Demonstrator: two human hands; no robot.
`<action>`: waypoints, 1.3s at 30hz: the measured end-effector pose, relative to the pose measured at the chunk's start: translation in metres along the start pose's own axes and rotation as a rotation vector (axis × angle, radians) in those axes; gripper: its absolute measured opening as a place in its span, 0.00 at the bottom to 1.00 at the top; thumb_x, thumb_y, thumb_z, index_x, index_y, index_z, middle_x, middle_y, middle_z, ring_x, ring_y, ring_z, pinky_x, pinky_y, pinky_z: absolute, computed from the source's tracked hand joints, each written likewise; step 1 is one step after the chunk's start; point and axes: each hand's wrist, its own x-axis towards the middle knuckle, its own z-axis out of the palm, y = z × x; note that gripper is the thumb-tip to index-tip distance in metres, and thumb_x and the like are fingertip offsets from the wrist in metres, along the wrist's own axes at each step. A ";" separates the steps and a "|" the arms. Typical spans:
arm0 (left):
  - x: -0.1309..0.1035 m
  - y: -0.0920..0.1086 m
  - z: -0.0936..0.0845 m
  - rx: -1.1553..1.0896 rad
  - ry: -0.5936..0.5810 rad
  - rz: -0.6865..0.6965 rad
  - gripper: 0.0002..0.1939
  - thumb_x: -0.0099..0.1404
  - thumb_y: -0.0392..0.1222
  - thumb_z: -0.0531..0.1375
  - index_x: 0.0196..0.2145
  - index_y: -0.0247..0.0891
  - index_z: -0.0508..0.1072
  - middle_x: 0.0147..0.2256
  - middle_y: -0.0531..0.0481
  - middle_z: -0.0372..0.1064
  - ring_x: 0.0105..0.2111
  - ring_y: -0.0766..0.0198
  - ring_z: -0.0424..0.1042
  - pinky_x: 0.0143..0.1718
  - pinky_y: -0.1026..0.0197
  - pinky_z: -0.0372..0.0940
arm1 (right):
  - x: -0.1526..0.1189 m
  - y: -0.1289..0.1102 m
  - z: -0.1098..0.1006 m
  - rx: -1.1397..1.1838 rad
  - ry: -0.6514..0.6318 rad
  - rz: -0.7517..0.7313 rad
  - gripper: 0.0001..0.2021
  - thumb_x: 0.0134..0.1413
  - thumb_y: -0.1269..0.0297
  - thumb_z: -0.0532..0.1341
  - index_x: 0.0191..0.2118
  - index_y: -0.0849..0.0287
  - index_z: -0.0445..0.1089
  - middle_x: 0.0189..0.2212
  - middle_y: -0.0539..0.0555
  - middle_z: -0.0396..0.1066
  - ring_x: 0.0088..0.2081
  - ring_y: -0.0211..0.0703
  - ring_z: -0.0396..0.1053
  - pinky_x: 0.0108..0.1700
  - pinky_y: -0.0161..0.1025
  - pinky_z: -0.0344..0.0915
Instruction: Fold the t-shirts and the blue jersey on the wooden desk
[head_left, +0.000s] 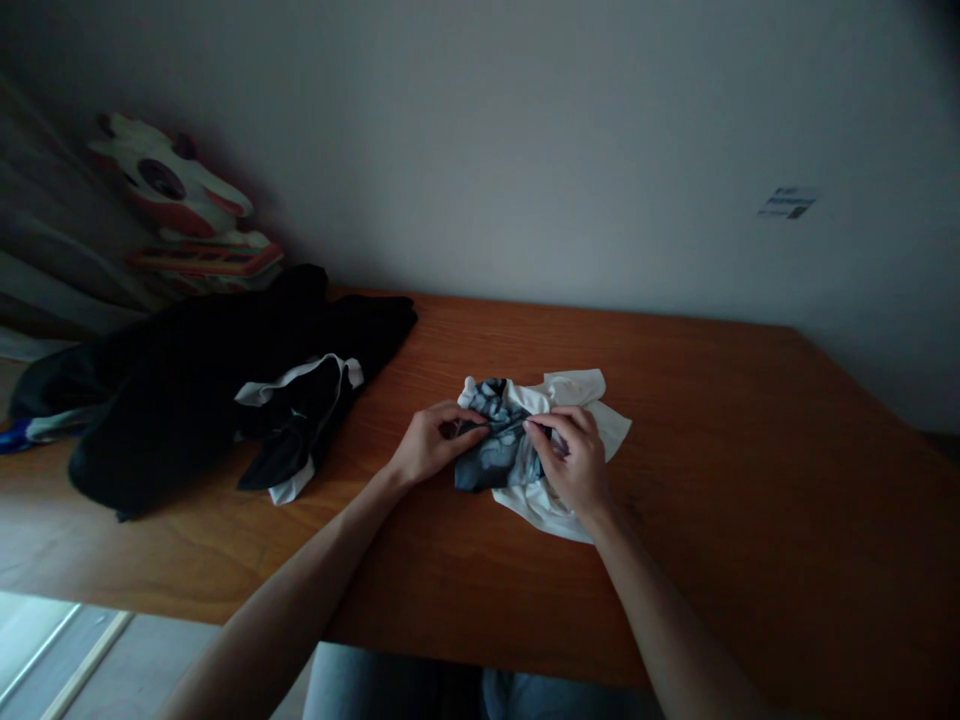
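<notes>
A crumpled grey-blue patterned cloth [491,462] lies on the table in front of me, bunched together with white fabric [544,510] that spreads out beneath and behind it. At its left side my left hand [439,438] pinches the patterned cloth between thumb and fingers. My right hand [574,455] pinches the same cloth near its upper middle, thumb against the index finger. The two hands are a short distance apart, both low over the tabletop.
Dark clothing [187,390] with white-edged pieces is heaped on the wooden table [720,480] at left. A toy [180,190] with a small keyboard stands behind it by a curtain. A wall [525,150] with a label [787,202] rises behind the table.
</notes>
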 end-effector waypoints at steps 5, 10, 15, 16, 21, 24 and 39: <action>0.000 0.003 0.000 -0.307 0.018 -0.164 0.10 0.56 0.47 0.73 0.32 0.38 0.84 0.31 0.48 0.77 0.30 0.61 0.72 0.32 0.63 0.66 | 0.003 -0.002 -0.004 0.235 0.086 0.129 0.07 0.67 0.60 0.61 0.37 0.54 0.73 0.36 0.53 0.71 0.39 0.45 0.70 0.40 0.42 0.69; 0.000 0.005 0.000 -0.613 -0.048 -0.344 0.14 0.54 0.49 0.74 0.29 0.34 0.81 0.26 0.48 0.75 0.25 0.65 0.71 0.28 0.65 0.65 | 0.006 -0.007 -0.014 0.225 0.102 0.033 0.04 0.65 0.62 0.62 0.38 0.53 0.73 0.36 0.53 0.71 0.40 0.45 0.71 0.41 0.43 0.70; -0.006 0.010 0.011 -0.837 -0.185 -0.456 0.15 0.56 0.49 0.74 0.30 0.34 0.79 0.26 0.48 0.76 0.26 0.63 0.75 0.32 0.63 0.69 | 0.000 -0.017 -0.008 -0.024 -0.016 -0.177 0.09 0.59 0.58 0.68 0.45 0.50 0.76 0.40 0.53 0.76 0.43 0.50 0.72 0.48 0.51 0.67; -0.007 0.011 0.014 -0.856 -0.189 -0.463 0.15 0.56 0.48 0.74 0.30 0.34 0.78 0.27 0.48 0.76 0.26 0.64 0.75 0.32 0.63 0.70 | -0.001 -0.019 -0.006 -0.042 -0.030 -0.190 0.07 0.60 0.59 0.67 0.44 0.50 0.75 0.39 0.53 0.76 0.42 0.49 0.73 0.48 0.51 0.67; -0.008 0.010 0.018 -0.868 -0.141 -0.471 0.16 0.55 0.48 0.75 0.31 0.34 0.79 0.28 0.49 0.77 0.27 0.66 0.75 0.32 0.65 0.70 | -0.005 -0.023 0.000 0.036 -0.004 -0.157 0.03 0.63 0.66 0.63 0.41 0.51 0.74 0.35 0.52 0.77 0.38 0.47 0.73 0.44 0.48 0.68; -0.008 0.010 0.017 -0.858 -0.133 -0.468 0.16 0.56 0.49 0.74 0.32 0.34 0.80 0.28 0.48 0.78 0.28 0.64 0.76 0.35 0.64 0.71 | -0.006 -0.025 -0.003 0.118 0.019 -0.063 0.03 0.64 0.65 0.62 0.41 0.52 0.74 0.35 0.53 0.76 0.39 0.47 0.73 0.44 0.47 0.70; -0.007 0.012 0.019 -0.790 0.000 -0.409 0.15 0.55 0.47 0.75 0.30 0.34 0.77 0.26 0.52 0.73 0.24 0.68 0.70 0.27 0.66 0.65 | -0.007 -0.030 -0.004 0.248 -0.023 0.102 0.05 0.66 0.62 0.61 0.42 0.53 0.74 0.34 0.52 0.71 0.37 0.44 0.70 0.39 0.42 0.68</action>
